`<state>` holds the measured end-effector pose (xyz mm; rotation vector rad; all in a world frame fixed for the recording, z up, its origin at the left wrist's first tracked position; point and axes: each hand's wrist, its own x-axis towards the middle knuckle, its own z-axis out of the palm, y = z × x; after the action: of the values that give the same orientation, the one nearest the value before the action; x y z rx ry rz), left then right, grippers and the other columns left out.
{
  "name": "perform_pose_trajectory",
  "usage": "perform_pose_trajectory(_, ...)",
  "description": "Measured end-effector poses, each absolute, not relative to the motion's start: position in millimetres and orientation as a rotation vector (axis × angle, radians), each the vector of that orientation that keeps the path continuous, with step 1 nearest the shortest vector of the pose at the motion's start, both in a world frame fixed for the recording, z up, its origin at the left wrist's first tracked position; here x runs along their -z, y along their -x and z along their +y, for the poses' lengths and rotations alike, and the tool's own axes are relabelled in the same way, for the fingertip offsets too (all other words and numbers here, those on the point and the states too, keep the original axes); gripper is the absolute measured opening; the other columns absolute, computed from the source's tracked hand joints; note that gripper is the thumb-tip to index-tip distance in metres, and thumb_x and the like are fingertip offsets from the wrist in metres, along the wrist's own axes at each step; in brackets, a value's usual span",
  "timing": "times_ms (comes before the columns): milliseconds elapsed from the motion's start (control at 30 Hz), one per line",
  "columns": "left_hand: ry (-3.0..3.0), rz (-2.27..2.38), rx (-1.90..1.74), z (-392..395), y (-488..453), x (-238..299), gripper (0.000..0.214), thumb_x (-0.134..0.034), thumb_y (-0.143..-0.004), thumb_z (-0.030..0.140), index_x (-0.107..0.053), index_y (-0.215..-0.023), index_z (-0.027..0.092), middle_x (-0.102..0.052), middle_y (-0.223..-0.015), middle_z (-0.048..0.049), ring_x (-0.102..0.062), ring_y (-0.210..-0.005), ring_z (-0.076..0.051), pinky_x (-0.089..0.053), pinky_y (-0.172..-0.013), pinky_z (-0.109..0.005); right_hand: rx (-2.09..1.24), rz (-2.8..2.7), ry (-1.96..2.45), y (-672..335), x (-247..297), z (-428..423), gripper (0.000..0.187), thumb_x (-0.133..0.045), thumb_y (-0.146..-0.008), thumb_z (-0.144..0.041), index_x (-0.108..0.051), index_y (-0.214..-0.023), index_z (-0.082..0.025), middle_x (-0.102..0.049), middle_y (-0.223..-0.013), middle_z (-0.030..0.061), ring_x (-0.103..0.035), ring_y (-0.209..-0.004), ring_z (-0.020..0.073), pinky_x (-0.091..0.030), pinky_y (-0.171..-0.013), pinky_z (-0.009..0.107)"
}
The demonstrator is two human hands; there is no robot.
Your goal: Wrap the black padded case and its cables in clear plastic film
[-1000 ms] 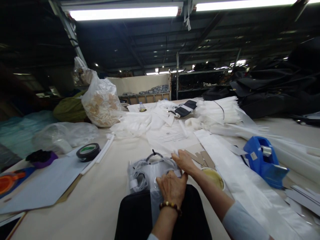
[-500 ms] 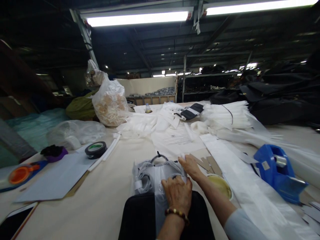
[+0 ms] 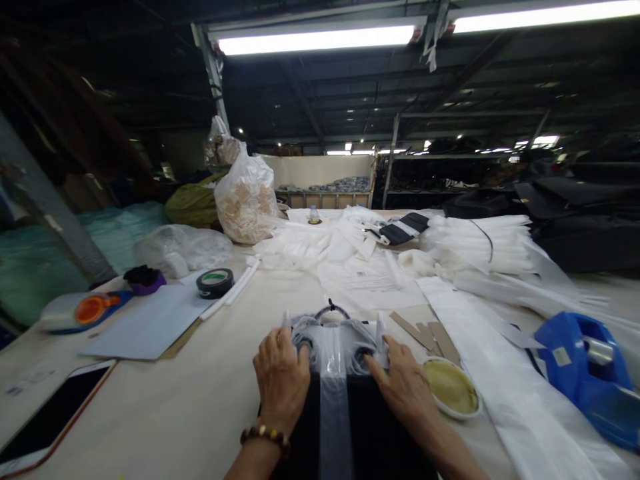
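A black bag (image 3: 373, 427) lies in front of me, with a translucent strip (image 3: 335, 420) running down its middle. Clear plastic wrapping (image 3: 345, 333) covers the handles at its far end, and a small loop sticks up behind them. At the left side of this end, my left hand (image 3: 281, 377), with a bead bracelet on the wrist, has its fingers and thumb closed around the wrapping. My right hand (image 3: 405, 380) grips the wrapping on the opposite side, thumb inward. White edges of the wrapping poke up beyond both hands.
Right of the bag are a round yellowish dish (image 3: 453, 388), cardboard strips (image 3: 420, 333), a long white sheet (image 3: 480, 347) and a blue tape dispenser (image 3: 580, 373). On the left lie a phone (image 3: 55, 410), a white board (image 3: 150, 320) and black tape (image 3: 215, 283).
My left hand has moved from the right side of the wrapped handles to the left side. My right hand has come nearer, its thumb now on the wrapping. The view has turned slightly left.
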<state>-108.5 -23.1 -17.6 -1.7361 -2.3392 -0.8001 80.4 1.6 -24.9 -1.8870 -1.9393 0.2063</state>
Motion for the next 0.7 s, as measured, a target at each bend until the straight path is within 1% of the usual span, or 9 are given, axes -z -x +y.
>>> perform_pose_trajectory(67,1.791,-2.498,0.685,-17.5,124.0,16.0,0.036,-0.044,-0.083,0.019,-0.048,-0.117,0.008,-0.053,-0.112,-0.0154,-0.049,-0.106,-0.026,-0.041,-0.089,-0.036,-0.131,-2.008,1.957,-70.8,25.1,-1.7,0.038,-0.045,-0.084,-0.030,-0.050,-0.117,-0.011,-0.058,-0.102,0.0158,-0.057,-0.092,0.0288,-0.041,-0.082,0.038)
perform_pose_trajectory(133,1.874,-2.528,0.643,-12.2,130.3,17.1,0.037,-0.044,-0.081,0.014,-0.048,-0.118,0.011,-0.054,-0.112,-0.0127,-0.052,-0.102,-0.021,-0.042,-0.087,-0.030,-0.116,-2.034,1.992,-64.7,24.4,-0.7,0.037,-0.042,-0.084,-0.024,-0.049,-0.118,-0.011,-0.058,-0.100,0.0151,-0.057,-0.091,0.0274,-0.041,-0.080,0.036)
perform_pose_trajectory(167,1.895,-2.521,0.636,-10.2,130.9,18.2,0.037,-0.043,-0.079,0.011,-0.050,-0.116,0.012,-0.054,-0.113,-0.0122,-0.053,-0.101,-0.021,-0.043,-0.086,-0.029,-0.107,-2.041,1.997,-63.2,23.9,0.7,0.036,-0.041,-0.085,-0.022,-0.049,-0.118,-0.011,-0.058,-0.099,0.0144,-0.058,-0.090,0.0262,-0.041,-0.079,0.034)
perform_pose_trajectory(267,1.974,-2.480,0.594,-7.1,127.7,22.5,0.040,-0.040,-0.075,0.005,-0.051,-0.114,0.011,-0.052,-0.116,-0.0136,-0.053,-0.100,-0.023,-0.045,-0.084,-0.033,-0.072,-2.067,2.011,-62.0,23.4,6.0,0.030,-0.039,-0.085,-0.020,-0.053,-0.111,-0.014,-0.059,-0.093,0.0120,-0.059,-0.085,0.0241,-0.041,-0.074,0.030)
perform_pose_trajectory(433,2.086,-2.325,0.607,-5.4,121.9,34.6,0.046,-0.029,-0.079,0.002,-0.045,-0.122,0.006,-0.044,-0.128,-0.0172,-0.045,-0.114,-0.026,-0.038,-0.095,-0.035,0.007,-2.100,2.004,-59.4,28.0,12.3,0.024,-0.036,-0.086,-0.017,-0.059,-0.093,-0.017,-0.059,-0.085,0.0100,-0.058,-0.082,0.0233,-0.039,-0.072,0.029)
perform_pose_trajectory(500,2.097,-2.290,0.644,-5.1,123.1,38.8,0.045,-0.028,-0.080,0.003,-0.044,-0.123,0.004,-0.043,-0.130,-0.0190,-0.044,-0.116,-0.026,-0.037,-0.097,-0.037,0.038,-2.104,1.989,-58.8,29.9,12.3,0.024,-0.036,-0.086,-0.016,-0.060,-0.091,-0.017,-0.058,-0.084,0.0100,-0.058,-0.082,0.0230,-0.039,-0.072,0.029)
perform_pose_trajectory(567,2.120,-2.260,0.693,-6.6,127.5,41.1,0.043,-0.030,-0.082,0.007,-0.043,-0.123,0.005,-0.044,-0.129,-0.0188,-0.043,-0.118,-0.026,-0.036,-0.100,-0.039,0.057,-2.108,1.978,-60.0,31.1,9.6,0.025,-0.037,-0.087,-0.018,-0.060,-0.096,-0.017,-0.059,-0.084,0.0097,-0.058,-0.082,0.0229,-0.039,-0.072,0.030)
perform_pose_trajectory(600,2.140,-2.247,0.721,-8.5,130.8,41.9,0.042,-0.032,-0.083,0.011,-0.042,-0.124,0.006,-0.045,-0.129,-0.0181,-0.041,-0.120,-0.026,-0.035,-0.101,-0.039,0.070,-2.113,1.973,-61.3,31.9,7.0,0.026,-0.036,-0.088,-0.020,-0.059,-0.101,-0.018,-0.059,-0.085,0.0097,-0.058,-0.081,0.0232,-0.039,-0.072,0.031)
perform_pose_trajectory(700,2.183,-2.248,0.795,-18.9,143.2,46.4,0.047,-0.036,-0.086,0.025,-0.035,-0.130,0.007,-0.041,-0.132,-0.0182,-0.036,-0.125,-0.027,-0.033,-0.102,-0.042,0.190,-2.114,1.933,-66.7,37.0,-5.3,0.037,-0.036,-0.091,-0.031,-0.049,-0.121,-0.017,-0.059,-0.103,0.0139,-0.057,-0.091,0.0268,-0.039,-0.077,0.037)
